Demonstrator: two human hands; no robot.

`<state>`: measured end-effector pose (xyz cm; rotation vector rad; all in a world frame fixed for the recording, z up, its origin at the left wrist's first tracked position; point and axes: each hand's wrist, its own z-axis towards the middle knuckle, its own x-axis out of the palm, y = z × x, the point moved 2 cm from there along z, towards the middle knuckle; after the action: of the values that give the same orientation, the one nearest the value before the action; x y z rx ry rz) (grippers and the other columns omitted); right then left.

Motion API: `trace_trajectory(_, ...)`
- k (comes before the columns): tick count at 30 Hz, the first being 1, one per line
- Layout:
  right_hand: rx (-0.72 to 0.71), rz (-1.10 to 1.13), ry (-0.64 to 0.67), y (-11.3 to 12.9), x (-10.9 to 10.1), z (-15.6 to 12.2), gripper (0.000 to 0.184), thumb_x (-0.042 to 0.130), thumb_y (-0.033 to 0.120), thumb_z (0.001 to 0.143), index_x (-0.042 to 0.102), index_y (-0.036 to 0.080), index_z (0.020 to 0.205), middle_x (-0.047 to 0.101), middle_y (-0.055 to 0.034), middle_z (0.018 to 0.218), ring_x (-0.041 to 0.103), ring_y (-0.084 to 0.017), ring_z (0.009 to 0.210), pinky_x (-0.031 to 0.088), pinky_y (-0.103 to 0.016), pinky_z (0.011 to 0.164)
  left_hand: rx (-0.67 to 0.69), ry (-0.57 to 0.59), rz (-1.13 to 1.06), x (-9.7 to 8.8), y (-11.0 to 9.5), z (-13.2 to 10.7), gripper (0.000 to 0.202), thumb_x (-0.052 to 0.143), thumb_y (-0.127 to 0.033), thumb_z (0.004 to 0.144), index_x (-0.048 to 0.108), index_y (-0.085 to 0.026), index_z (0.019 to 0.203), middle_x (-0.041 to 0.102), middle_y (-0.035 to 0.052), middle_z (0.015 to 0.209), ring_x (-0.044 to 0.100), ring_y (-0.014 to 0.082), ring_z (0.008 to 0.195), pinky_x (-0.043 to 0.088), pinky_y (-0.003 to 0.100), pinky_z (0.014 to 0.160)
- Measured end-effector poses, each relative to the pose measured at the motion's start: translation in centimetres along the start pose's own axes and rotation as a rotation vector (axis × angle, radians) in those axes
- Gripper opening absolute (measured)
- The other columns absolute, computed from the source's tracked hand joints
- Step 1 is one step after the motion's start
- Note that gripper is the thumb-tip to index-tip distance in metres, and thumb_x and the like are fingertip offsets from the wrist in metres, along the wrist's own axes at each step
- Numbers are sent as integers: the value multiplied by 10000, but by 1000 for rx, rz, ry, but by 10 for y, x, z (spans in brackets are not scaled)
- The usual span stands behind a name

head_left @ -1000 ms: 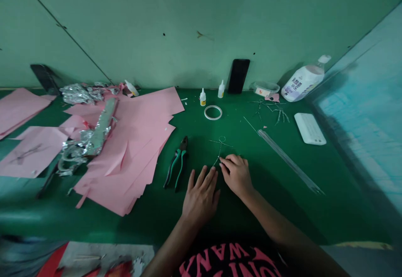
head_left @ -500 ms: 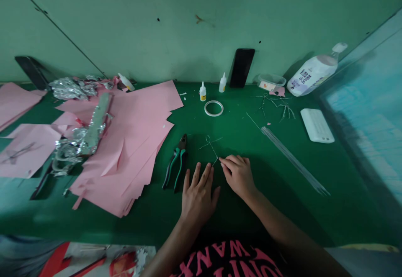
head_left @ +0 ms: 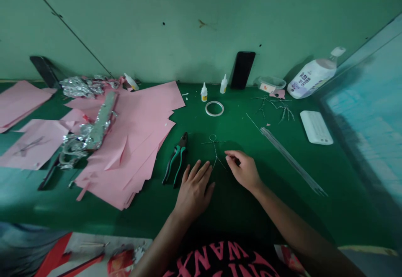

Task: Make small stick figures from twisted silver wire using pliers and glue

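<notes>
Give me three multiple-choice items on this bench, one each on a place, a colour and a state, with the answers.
1. On which side of the wire figure do the pliers lie?
A. Right
B. Left
C. On top of it

2. What colour is the paper pile?
A. Blue
B. White
C. Pink

3. How does the tape roll lie?
A. Flat
B. Standing on edge
C. Threaded on the wire figure

1: B, the pliers lie left of the figure, with a gap between them.
2: C, its sheets are pink.
3: A, its whole ring faces up, apart from the figure.
</notes>
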<state>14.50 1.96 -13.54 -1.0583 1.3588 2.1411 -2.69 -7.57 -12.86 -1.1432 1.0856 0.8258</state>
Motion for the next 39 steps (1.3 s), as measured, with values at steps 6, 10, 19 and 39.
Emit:
trace_trajectory(6,-223,-109,137,1,-1,41,384,550,369,912,599,248,1273,575,-83,1365,498,-302,1262,400,-495,1010,41,-10,15,7,-8,9,478,406,-367,981,449,-183,1420,416,44,1512,336,315,1420,294,612,1140)
trace_trajectory(10,-320,-259,248,-5,15,44,469,474,440,947,509,258,1377,490,-61,1471,415,-293,1352,331,-523,1048,64,-32,15,15,-10,7,493,395,-416,982,454,-192,1417,432,32,1503,314,311,1431,250,628,1156)
trace_trajectory(19,-271,-269,249,-21,18,39,454,355,397,996,504,217,1385,490,-67,1471,425,-256,1356,334,-487,1046,39,-73,3,14,-8,2,434,384,-337,991,503,-192,1381,486,18,1467,344,281,1419,281,561,1169)
trace_trajectory(39,-342,-205,376,-26,8,39,482,495,387,939,492,238,1397,390,-47,1538,285,-228,1451,276,-489,1154,19,-52,-11,13,-8,4,474,396,-350,981,467,-166,1412,457,56,1488,351,284,1415,285,549,1170)
